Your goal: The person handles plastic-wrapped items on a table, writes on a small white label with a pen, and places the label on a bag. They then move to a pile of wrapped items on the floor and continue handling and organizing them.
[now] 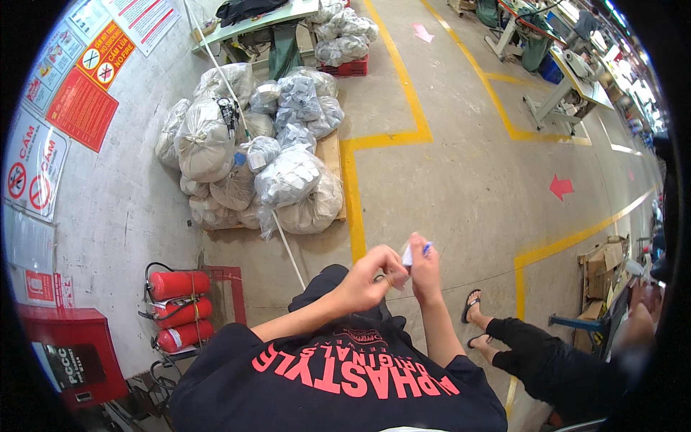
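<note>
In front of my chest both hands are raised close together. My right hand point(426, 275) is closed around a small white piece point(408, 256), perhaps paper or cloth. A small blue thing point(427, 248), possibly a pen, shows at its fingertips. My left hand point(372, 279) has curled fingers, with thumb and forefinger together beside the white piece. A pale scrap shows below those fingertips, too blurred to tell whether they pinch it.
Stuffed clear bags point(288, 176) are piled ahead on the left, with a long white pole point(289, 252) against them. Red fire extinguishers point(180, 309) and a red cabinet point(79, 356) line the left wall. At right, another person in sandals point(471, 306) is close; cardboard boxes point(603, 268) stand beyond.
</note>
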{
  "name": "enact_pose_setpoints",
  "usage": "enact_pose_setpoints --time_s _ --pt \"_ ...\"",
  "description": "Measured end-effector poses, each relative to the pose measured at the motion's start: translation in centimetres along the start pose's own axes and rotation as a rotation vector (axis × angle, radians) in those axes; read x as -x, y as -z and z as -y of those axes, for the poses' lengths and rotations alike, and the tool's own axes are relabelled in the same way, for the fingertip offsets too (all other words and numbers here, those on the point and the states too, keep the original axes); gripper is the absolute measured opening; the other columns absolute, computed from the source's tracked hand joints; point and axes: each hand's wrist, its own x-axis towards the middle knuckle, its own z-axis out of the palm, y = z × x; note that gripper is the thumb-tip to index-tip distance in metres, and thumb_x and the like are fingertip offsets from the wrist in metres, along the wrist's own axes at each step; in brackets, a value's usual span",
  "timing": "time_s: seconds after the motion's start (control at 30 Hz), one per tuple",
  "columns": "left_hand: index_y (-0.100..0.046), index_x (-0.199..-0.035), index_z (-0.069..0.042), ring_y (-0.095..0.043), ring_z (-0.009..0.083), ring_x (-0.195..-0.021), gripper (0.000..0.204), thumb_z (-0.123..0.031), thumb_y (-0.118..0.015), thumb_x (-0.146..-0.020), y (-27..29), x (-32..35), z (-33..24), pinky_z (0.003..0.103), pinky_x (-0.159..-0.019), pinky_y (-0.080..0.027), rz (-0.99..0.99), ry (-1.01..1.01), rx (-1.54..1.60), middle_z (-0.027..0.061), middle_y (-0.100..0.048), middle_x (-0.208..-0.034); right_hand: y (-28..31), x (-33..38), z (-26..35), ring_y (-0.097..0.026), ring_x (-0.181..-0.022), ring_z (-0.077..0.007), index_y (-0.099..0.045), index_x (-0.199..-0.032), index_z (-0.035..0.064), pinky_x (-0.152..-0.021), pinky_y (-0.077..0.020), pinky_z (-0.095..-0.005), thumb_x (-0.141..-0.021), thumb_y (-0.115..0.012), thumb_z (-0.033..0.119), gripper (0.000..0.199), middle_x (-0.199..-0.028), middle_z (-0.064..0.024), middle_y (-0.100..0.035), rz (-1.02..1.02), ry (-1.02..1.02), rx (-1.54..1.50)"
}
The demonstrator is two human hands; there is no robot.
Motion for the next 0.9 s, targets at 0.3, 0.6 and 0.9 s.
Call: enact_pose_setpoints --time_s 0.3,0.6,0.9 --pt "-0.050 -0.118 -0.006 -0.058 0.0095 -0.093 0.020 -0.012 -0.061 -0.103 3.3 -3.8 5.7 0.025 -0.081 -0.048 -0.416 0.394 0.490 0.0034 -0.059 -0.102 -5.7 -3.9 0.5 -0.051 -0.072 -0.0035 -0.063 -0.100 0.0048 -0.060 -0.0416 -0.0220 -0.108 -0.051 0.037 0.035 -0.081 0.0059 -0.057 0.313 -0.053 0.025" --pt "-0.049 -0.127 -0.008 -0.058 0.0108 -0.087 0.030 -0.025 -0.059 -0.104 15.7 -5.9 13.2 0.027 -0.077 -0.049 -0.460 0.573 0.571 0.0025 -0.059 -0.101 -12.6 -15.6 -2.4 -0.052 -0.073 -0.0112 -0.057 -0.097 0.0028 -0.065 -0.0462 -0.0305 -0.104 -0.060 0.031 0.029 -0.079 -0.0036 -0.059 0.587 -0.026 0.428" --pt "-0.052 -0.127 -0.002 -0.064 0.0165 -0.086 0.042 -0.032 -0.063 -0.101 35.1 -9.3 24.0 0.032 -0.077 -0.053 -0.160 0.664 -0.148 0.0122 -0.064 -0.100 -24.5 -28.1 -10.0 -0.068 -0.077 -0.0206 -0.056 -0.104 0.0028 -0.070 -0.0521 -0.0343 -0.103 -0.059 0.025 0.023 -0.082 -0.0148 -0.068 0.501 -0.326 0.614"
